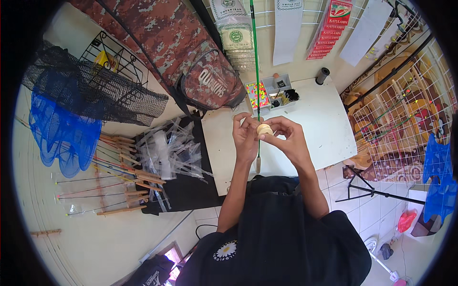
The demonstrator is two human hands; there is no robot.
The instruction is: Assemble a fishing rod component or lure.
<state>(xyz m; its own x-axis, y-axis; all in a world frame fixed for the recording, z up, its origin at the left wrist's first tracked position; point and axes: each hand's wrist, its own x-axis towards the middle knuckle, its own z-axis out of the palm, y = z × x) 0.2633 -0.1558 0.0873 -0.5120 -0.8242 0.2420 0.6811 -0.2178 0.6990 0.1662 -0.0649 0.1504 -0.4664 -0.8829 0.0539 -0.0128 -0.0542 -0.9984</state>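
Head view: cream spool [265,129] in pinch of right hand [292,139], beside left hand [245,139] of unclear grip

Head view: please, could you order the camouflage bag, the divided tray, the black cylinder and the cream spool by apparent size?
1. Camouflage bag
2. Divided tray
3. Black cylinder and cream spool: they look alike, so unranked.

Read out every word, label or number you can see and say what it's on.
I won't copy wording, only place it:
Camouflage bag: large white lettering.
Pale packets: green lettering.
Red packets: repeated lettering.
Black shirt: small white lettering by its daisy.
Black item, lower left: pale lettering.
Hanging white paper: print too small to read.
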